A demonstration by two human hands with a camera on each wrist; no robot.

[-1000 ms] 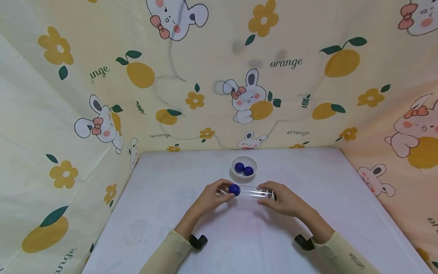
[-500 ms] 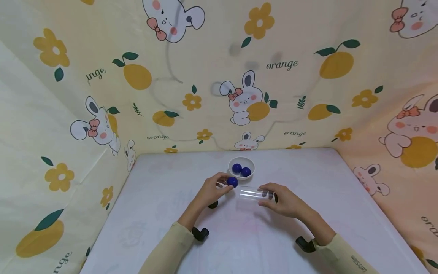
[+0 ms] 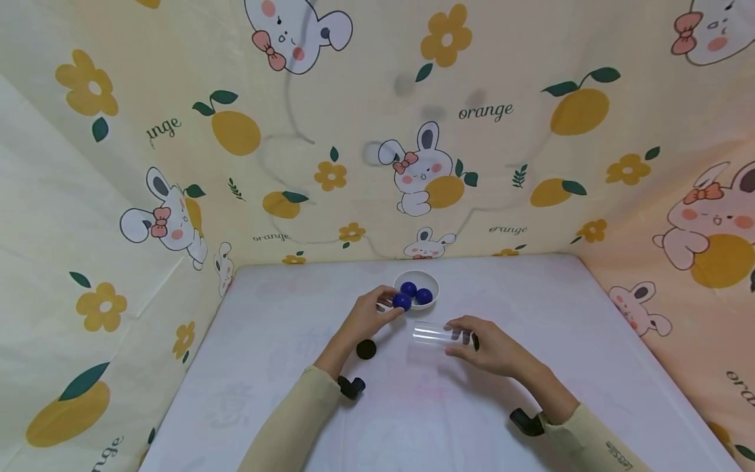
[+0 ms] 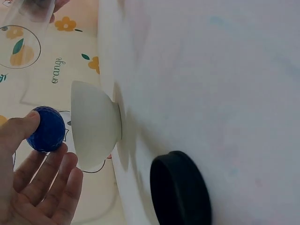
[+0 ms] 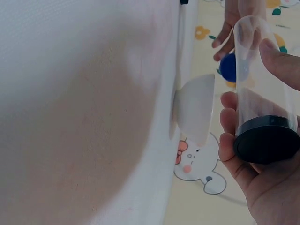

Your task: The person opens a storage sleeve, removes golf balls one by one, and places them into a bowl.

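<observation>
My left hand [image 3: 369, 313] pinches a dark blue ball [image 4: 48, 129] between thumb and fingers, close by the near left rim of a small white bowl [image 3: 435, 298]. Inside that bowl lie two more blue balls [image 3: 423, 296]. To the right, my right hand [image 3: 485, 346] holds a clear plastic tube [image 5: 255, 93] lengthwise, its open end pointing left. A black cap [image 5: 267, 139] closes the tube's other end, near the palm. No ball shows inside the tube.
A loose black lid [image 3: 366, 349] lies on the white table [image 3: 283, 393] just below the left hand. Cloth walls [image 3: 330, 78] printed with rabbits and oranges enclose the table at the back and both sides.
The left hand has drawn the blue ball away from the tube's open end and carried it up to the bowl's rim. The right hand and tube stay nearly still.
</observation>
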